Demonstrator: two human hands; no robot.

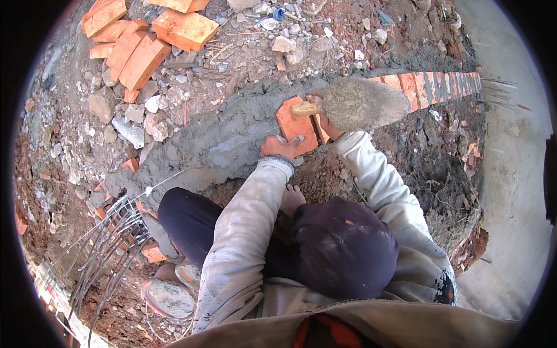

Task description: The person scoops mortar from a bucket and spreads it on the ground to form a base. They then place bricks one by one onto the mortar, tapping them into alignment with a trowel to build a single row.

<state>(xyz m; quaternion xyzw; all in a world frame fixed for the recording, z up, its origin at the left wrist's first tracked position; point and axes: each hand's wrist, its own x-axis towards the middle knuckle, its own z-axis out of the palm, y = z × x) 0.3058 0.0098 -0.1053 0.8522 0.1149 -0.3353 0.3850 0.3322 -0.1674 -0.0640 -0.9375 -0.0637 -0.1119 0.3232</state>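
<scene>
An orange brick (295, 126) sits above the bed of grey wet mortar (232, 130). My left hand (281, 147) is closed on its near edge, thumb lying over the top face. My right hand (329, 120) grips a trowel, and the broad, mortar-crusted blade (366, 104) points right. The butt of its wooden handle (304, 108) overlaps the brick's far right part. Under the blade my right fingers are partly hidden. A second brick edge (320, 130) shows between the held brick and my right hand.
Laid bricks (432, 88) curve away to the right toward a concrete surface (513, 174). A thin string (174, 175) runs over the mortar. Steel rods (116, 232) stick out at lower left. Loose bricks (139, 58) lie at upper left among rubble. My knee (185, 220) is close to the mortar.
</scene>
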